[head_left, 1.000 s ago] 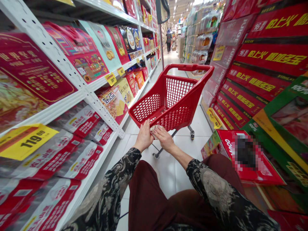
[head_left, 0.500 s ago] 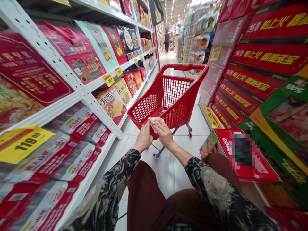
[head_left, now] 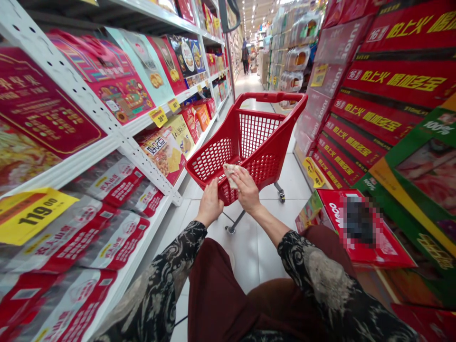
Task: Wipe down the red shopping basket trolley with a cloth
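Note:
A red plastic shopping cart (head_left: 265, 161) on metal legs stands in front of me with its basket end toward me. My left hand (head_left: 211, 203) is closed at the basket's near rim, thumb and fingers against the red edge. In my right hand (head_left: 248, 192) is a pale, crumpled cloth (head_left: 231, 174), pressed under the fingers over the basket's near right edge. Part of the cloth sticks out past the fingertips. The fingers hide some of the rim.
White shelves (head_left: 117, 137) with boxed and packaged goods line the left. Red drink cartons (head_left: 395, 80) are stacked on the right, with a red-topped box (head_left: 370, 228) near my knee. A person (head_left: 245, 58) stands far down the tiled aisle (head_left: 249, 84).
My right hand has moved slightly up and right with the cloth, widening the gap from my left hand. My left hand has shifted slightly left. The view has moved a little.

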### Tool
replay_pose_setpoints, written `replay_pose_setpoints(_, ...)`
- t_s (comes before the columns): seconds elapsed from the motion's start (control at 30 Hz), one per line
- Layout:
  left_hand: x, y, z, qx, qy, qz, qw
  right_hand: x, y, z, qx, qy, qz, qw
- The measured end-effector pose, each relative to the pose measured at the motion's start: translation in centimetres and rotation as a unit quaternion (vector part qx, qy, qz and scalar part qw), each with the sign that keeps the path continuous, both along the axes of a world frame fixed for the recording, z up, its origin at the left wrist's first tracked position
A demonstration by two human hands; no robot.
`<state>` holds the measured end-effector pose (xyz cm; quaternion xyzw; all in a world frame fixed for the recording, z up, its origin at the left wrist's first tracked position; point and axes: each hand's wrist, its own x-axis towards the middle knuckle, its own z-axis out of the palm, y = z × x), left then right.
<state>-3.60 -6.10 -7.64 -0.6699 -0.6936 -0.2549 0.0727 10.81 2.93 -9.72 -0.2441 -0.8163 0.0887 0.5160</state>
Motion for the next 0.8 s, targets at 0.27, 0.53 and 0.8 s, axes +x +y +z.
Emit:
replay_pose_setpoints(0.27,0.8,0.0,-0.3,0.028,-0.013,0.001,1.000,-1.7,-0.8,-0.3,0.040,-0.081,0.021,0.996)
replay_pose_setpoints(0.53,-0.4,-0.6,0.1,0.019,-0.016,0.003,1.000,-0.1,3.8,4.9,0.025,-0.178,-0.048,0.982)
replay_pose_setpoints(0.8,1.8,2.8,2.3,0.006,-0.006,0.087,0.996,-0.1,4.1,7.7,-0.022,-0.273,-0.049,0.960)
